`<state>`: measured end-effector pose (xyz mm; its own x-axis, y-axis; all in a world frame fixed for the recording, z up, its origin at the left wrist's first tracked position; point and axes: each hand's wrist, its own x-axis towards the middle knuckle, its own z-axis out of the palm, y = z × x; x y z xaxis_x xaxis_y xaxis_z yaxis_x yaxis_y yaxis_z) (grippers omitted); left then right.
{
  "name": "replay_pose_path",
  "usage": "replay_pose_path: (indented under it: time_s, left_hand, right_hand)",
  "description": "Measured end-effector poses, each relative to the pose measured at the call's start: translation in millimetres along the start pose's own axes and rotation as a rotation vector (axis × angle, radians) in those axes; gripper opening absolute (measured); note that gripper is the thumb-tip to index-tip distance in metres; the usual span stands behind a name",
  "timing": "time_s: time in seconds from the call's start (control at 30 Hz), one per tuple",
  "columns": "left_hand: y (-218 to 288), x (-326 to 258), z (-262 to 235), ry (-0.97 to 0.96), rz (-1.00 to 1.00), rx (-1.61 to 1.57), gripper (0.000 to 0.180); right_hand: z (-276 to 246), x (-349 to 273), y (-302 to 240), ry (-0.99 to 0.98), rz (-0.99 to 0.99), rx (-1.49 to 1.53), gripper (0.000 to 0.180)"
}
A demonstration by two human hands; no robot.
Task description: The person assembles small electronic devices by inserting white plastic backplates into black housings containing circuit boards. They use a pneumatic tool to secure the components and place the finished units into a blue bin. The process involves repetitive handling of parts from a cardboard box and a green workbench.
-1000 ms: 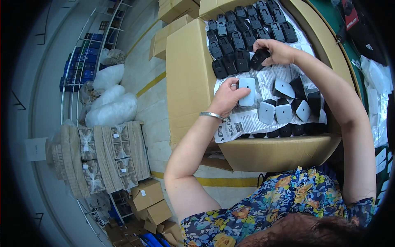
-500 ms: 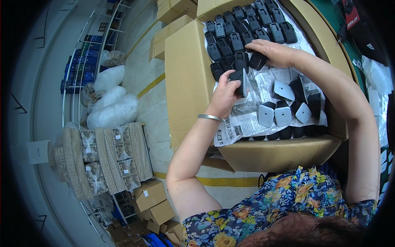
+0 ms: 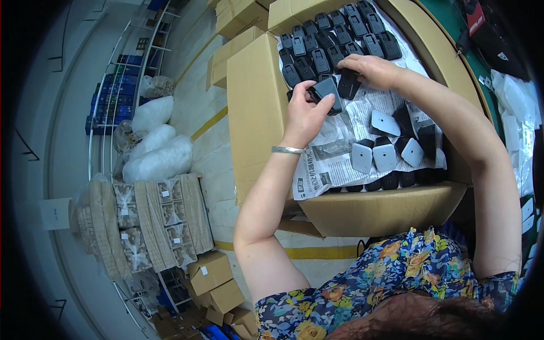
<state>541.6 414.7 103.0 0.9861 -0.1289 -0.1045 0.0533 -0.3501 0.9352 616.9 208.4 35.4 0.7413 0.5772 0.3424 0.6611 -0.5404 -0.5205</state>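
My left hand [image 3: 306,119] grips a black plastic housing [image 3: 327,93], thumb on one side and fingers on the other, with its flat dark face turned up. The fingers of my right hand [image 3: 374,71] are closed round another black housing [image 3: 347,85], right beside the first. Both hands are over an open cardboard carton [image 3: 391,209] lined with printed newspaper [image 3: 320,167]. Rows of similar black housings [image 3: 319,58] stand on the paper at the far side. Nearer me, several pieces with pale end faces [image 3: 384,156] lie loosely grouped.
The carton's tall flap [image 3: 255,124] rises on the left. More cartons [image 3: 241,17] stand behind it. To the right is a green surface with clear plastic bags [image 3: 513,110] and a dark box [image 3: 498,42]. Shelving, white sacks [image 3: 158,156] and bagged dividers [image 3: 147,221] line the left.
My left hand has tilted its housing, so the broad face shows now instead of the edge. My right hand has moved slightly left, its housing now more upright. The view has shifted a little.
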Motion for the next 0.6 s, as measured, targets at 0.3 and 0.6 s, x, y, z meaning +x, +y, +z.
replay_pose_path:
  time_s: [0.3, 0.6]
  left_hand:
    - [26, 38, 67, -0.002, 0.182, 0.783, 0.048]
    - [19, 67, 97, -0.096, 0.18, 1.038, 0.05]
  right_hand:
    - [-60, -48, -21, -0.132, 0.39, -0.088, 0.028]
    - [-49, -94, -68, -0.4, 0.301, -0.068, 0.05]
